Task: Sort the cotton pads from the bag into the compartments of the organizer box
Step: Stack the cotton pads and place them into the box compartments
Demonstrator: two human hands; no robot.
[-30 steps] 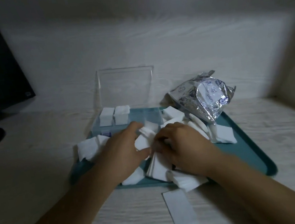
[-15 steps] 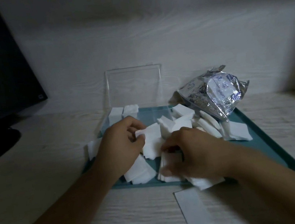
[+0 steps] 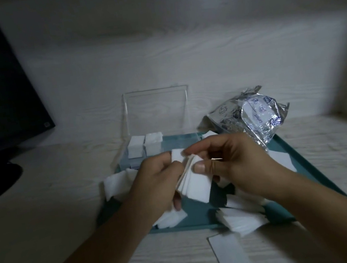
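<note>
Above the tray, left hand and right hand both gripping one stack of pads with curled fingers, box behind.

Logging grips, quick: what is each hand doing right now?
Left hand: grips the stack of cotton pads.
Right hand: pinches the same stack.

Both hands, left and right, meet, fingers curled (arms converging).
</note>
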